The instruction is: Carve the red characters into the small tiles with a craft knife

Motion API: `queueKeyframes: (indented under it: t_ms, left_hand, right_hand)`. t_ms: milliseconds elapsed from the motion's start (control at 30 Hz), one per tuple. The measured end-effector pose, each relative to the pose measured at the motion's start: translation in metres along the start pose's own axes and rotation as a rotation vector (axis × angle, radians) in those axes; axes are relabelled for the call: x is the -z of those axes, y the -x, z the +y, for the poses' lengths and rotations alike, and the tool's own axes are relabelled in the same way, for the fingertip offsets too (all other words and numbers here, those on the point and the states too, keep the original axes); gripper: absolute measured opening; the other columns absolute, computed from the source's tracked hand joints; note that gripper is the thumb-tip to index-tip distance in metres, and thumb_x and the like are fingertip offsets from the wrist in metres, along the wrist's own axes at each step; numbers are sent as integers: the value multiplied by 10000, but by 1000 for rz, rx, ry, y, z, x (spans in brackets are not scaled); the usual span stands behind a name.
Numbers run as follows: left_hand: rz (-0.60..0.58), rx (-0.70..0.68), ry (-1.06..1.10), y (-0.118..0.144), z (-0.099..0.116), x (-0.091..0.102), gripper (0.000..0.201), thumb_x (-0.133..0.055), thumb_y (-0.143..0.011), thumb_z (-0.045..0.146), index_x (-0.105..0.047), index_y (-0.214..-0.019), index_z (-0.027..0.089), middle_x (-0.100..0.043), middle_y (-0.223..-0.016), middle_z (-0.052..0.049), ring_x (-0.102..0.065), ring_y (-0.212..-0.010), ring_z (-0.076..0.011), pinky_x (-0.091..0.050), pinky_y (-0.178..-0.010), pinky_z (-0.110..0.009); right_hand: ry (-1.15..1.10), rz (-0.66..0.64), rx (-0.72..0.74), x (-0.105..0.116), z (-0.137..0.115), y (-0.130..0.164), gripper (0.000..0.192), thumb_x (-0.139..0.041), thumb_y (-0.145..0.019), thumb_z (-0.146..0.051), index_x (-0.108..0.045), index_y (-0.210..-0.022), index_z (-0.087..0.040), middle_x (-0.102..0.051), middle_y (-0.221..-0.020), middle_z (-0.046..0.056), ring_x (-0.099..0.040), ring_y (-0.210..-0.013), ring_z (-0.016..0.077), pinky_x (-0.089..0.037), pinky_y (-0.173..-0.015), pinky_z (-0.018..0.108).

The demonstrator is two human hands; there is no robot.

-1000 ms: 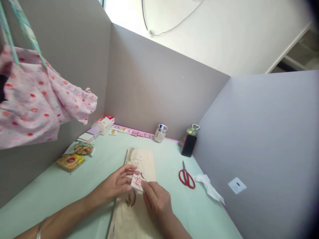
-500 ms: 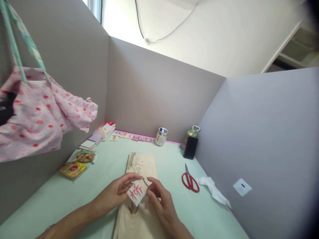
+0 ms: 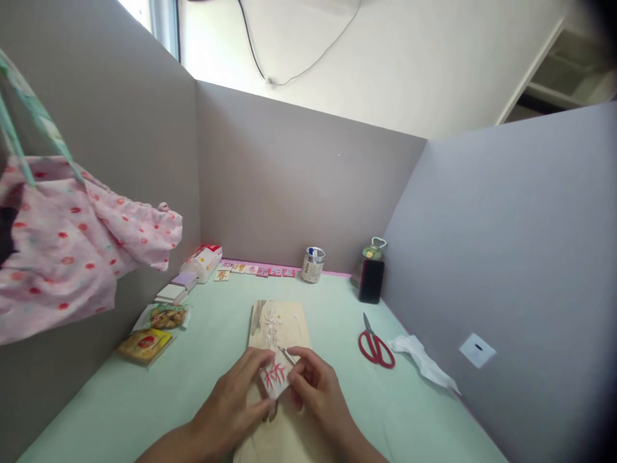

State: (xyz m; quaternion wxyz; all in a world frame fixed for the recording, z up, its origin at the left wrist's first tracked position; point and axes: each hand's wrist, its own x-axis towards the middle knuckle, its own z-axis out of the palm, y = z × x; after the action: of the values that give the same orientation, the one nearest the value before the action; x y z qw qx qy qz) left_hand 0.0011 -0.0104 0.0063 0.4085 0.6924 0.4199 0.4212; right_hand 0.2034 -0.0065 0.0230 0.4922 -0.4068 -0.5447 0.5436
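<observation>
- Small white card with a red cut-out character [image 3: 276,376]: held up just above the near part of the wooden board [image 3: 284,328], centre-near in the scene, tilted slightly.
- Left hand [image 3: 236,402]: fingers curled, thumb and fingertips pinching the card's left and lower edge.
- Right hand [image 3: 315,389]: thumb and forefinger pressed together on a thin metal-tipped tool [image 3: 285,353]; tip sits at the card's upper right corner. Other fingers curled in, touching the card's right side.
- Board lies lengthwise on the mint-green table [image 3: 144,399], running from under the hands away to the far side. White paper scraps [image 3: 272,321] scattered on its far end.
- Right of the board: red-handled scissors [image 3: 376,346] flat on the table, blades pointing far. Just right of them, a crumpled white tissue [image 3: 421,360] by the right partition.
- Far right corner: dark phone [image 3: 371,281] standing upright against a green-capped bottle [image 3: 373,249].
- Far centre: small jar [image 3: 312,264] at the back partition; a row of small red-and-white cards [image 3: 255,271] laid along the wall to its left.
- Far left: white box with red print [image 3: 202,260], then a stack of notepads [image 3: 176,287] nearer.
- Left edge, nearer: two snack packets [image 3: 152,331] by the left partition.
- Pink spotted cloth [image 3: 72,244] hangs over the left partition, well above the table.
- White wall socket [image 3: 477,349] on the right partition.
</observation>
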Motion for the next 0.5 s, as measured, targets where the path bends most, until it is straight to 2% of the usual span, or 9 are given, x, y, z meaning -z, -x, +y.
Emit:
queueKeyframes:
  t_ms: [100,167,267,367,467,500]
  left_hand:
    - [33,-45,-97,1,1,-1,573,-714,-735,161,-623,-1274,331,-630,-1322,-68,-564,-1258,-306,-399,-1115,-414]
    - [65,-57,-154,-5,2,8,619,-699,-741,165,-584,-1330,322,-622,-1338,-69,-557,-1274,-303,-397,-1119,-408]
    - [120,-51,-243,-29,2,38,624,-677,-780,214,-528,-1382,284,-615,-1324,-78,-554,-1270,-295,-404,-1109,-413]
    - [172,-18,-341,-70,-4,79,652,-691,-798,229,-478,-1413,265,-607,-1315,-68,-541,-1276,-284,-372,-1139,-444]
    - [185,78,-428,-114,-25,110,464,-666,-921,307,-524,-1348,193,-595,-1316,-98,-593,-1194,-282,-480,-1015,-523]
    - [182,118,-458,-126,-35,116,413,-647,-947,341,-549,-1316,185,-598,-1311,-99,-616,-1150,-269,-516,-970,-508]
  right_hand:
    - [4,-26,-8,-1,0,2,444,-773,-785,-458,-635,-1092,-168,-564,-662,-48,-499,-473,93,-410,-465,214]
    - [7,-42,1,1,-2,2,437,-732,-822,-484,-635,-1103,-163,-579,-678,-34,-508,-493,98,-414,-480,219]
    - [15,-5,10,8,-6,-3,452,-695,-846,-518,-635,-1106,-153,-597,-693,-19,-505,-505,101,-403,-485,222]
    - [13,73,6,19,-9,-9,472,-690,-837,-551,-641,-1077,-147,-593,-680,-17,-483,-493,101,-385,-475,223]
    - [-9,134,9,28,-12,-14,488,-703,-809,-575,-649,-1032,-145,-585,-653,-16,-456,-464,99,-366,-453,226]
    - [-15,150,8,31,-13,-16,487,-709,-800,-573,-651,-1025,-145,-581,-648,-17,-452,-459,98,-361,-448,225]
